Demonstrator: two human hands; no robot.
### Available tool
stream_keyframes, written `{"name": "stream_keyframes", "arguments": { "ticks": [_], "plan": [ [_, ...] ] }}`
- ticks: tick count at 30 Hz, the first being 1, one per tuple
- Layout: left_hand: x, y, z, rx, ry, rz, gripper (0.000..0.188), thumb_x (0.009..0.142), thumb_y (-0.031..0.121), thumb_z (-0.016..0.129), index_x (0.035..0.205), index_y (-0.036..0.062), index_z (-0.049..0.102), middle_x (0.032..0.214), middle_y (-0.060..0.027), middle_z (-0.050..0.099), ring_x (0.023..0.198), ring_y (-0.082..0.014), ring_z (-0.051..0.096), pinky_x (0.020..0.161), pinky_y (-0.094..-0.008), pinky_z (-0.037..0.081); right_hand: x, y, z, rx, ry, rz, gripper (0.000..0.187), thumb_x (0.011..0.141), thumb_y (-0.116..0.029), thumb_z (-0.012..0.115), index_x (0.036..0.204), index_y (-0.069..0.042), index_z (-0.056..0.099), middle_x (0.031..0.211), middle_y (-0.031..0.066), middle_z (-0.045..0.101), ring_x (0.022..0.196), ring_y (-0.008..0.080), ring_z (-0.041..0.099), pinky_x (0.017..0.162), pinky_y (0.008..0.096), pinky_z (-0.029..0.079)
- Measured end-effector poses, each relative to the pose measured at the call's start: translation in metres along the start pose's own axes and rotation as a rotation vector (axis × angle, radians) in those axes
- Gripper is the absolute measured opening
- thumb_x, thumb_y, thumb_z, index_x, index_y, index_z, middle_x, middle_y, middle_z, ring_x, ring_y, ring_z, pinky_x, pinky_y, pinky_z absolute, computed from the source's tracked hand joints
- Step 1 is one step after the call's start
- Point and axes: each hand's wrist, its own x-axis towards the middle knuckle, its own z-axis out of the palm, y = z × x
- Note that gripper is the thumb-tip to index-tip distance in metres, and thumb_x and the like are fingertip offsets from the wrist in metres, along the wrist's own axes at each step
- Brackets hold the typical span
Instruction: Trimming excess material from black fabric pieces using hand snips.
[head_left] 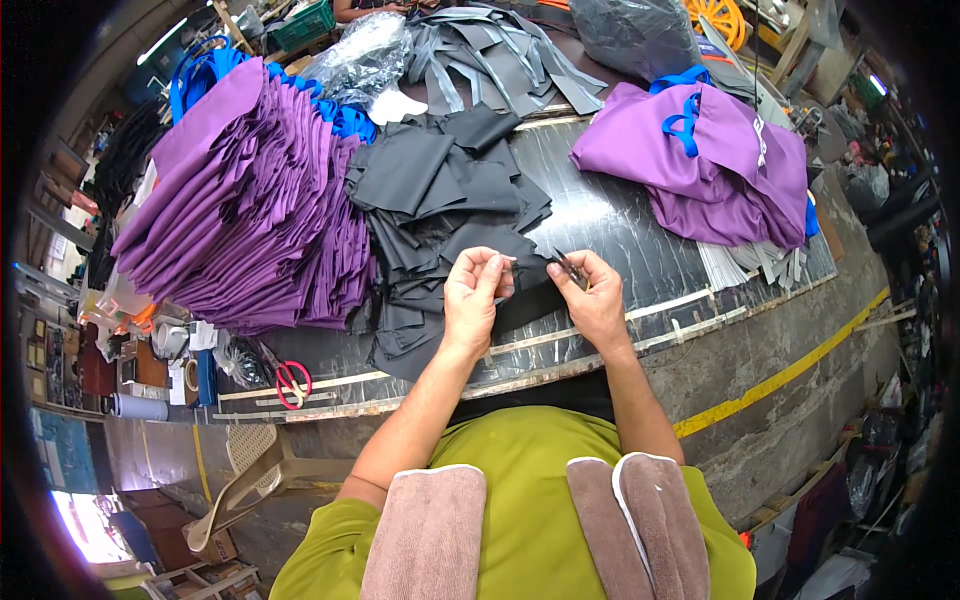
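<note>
- On the dark marbled worktable (620, 215), near its front edge, both hands work on a black fabric piece (500, 262) from the black pile
- left hand (473, 293): fingers curled, thumb and fingertips pinching the edge of the black fabric piece, lifted slightly off the table
- right hand (597, 296): closed around small thread snips (570, 267), dark blades pointing up-left toward the left hand, just beside the fabric edge
- hands near each other, not touching; fabric spans between them
- pile of black fabric pieces (440, 190) spreads behind and under the hands, loosely stacked, centre of table
- big stack of folded purple bags (250, 210) left of the black pile, touching it; blue handles (345, 118) show at the back of the stack
- second heap of purple bags (700, 160) with blue handles at right rear, well apart from the hands
- red-handled scissors (291, 378) lie flat at the table's front-left edge, untouched
- grey strips (500, 55) heaped at the back of the table, clear plastic bag (362, 55) beside them
- person wears a green shirt (520, 470), brownish towel (640, 530) draped over the shoulders
</note>
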Motion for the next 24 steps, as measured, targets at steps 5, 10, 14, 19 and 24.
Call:
{"name": "stream_keyframes", "arguments": {
  "ticks": [5, 10, 14, 19, 24],
  "plan": [
    [0.001, 0.001, 0.010, 0.212, 0.011, 0.266, 0.011, 0.105, 0.013, 0.065, 0.109, 0.0054, 0.058, 0.086, 0.0013, 0.063, 0.074, -0.0062, 0.058, 0.067, -0.0216, 0.048, -0.008, -0.021, 0.006, -0.287, 0.131, -0.166, 0.023, 0.092, -0.016, 0.081, 0.097, -0.001, 0.065, 0.073, -0.0005, 0.059, 0.067, 0.0074, 0.051, 0.060, 0.0267, 0.043],
    [-0.001, 0.003, 0.014, 0.313, 0.014, 0.354, 0.011, 0.105, 0.011, 0.065, 0.110, 0.0036, 0.058, 0.081, 0.0012, 0.059, 0.071, -0.0065, 0.055, 0.065, -0.0220, 0.047, -0.017, -0.036, 0.009, -0.390, 0.129, -0.266, 0.026, 0.089, -0.018, 0.083, 0.098, -0.001, 0.065, 0.073, 0.0095, 0.065, 0.064, 0.0150, 0.062, 0.059, 0.0322, 0.048],
    [-0.004, 0.003, 0.016, 0.282, -0.031, 0.371, 0.011, 0.105, 0.011, 0.065, 0.110, 0.0033, 0.058, 0.082, 0.0006, 0.060, 0.071, -0.0066, 0.056, 0.065, -0.0222, 0.047, -0.019, -0.045, 0.012, -0.444, 0.093, -0.251, 0.024, 0.088, -0.020, 0.083, 0.092, -0.003, 0.067, 0.074, 0.0108, 0.070, 0.063, 0.0207, 0.070, 0.058, 0.0345, 0.051],
    [-0.009, 0.001, 0.016, 0.318, -0.018, 0.380, 0.012, 0.104, 0.010, 0.066, 0.112, 0.0034, 0.060, 0.086, -0.0001, 0.062, 0.072, -0.0064, 0.058, 0.064, -0.0224, 0.048, -0.016, -0.046, 0.016, -0.495, 0.091, -0.235, 0.026, 0.086, -0.026, 0.082, 0.092, -0.005, 0.068, 0.078, 0.0150, 0.074, 0.071, 0.0356, 0.074, 0.063, 0.0437, 0.055],
    [-0.009, -0.002, 0.012, 0.400, -0.020, 0.420, 0.013, 0.103, 0.011, 0.068, 0.111, 0.0022, 0.061, 0.092, -0.0006, 0.064, 0.073, -0.0065, 0.060, 0.064, -0.0222, 0.049, -0.016, -0.045, 0.017, -0.518, 0.079, -0.248, 0.024, 0.085, -0.025, 0.081, 0.091, -0.005, 0.068, 0.078, 0.0156, 0.074, 0.072, 0.0361, 0.074, 0.063, 0.0443, 0.055]
  ]
}}
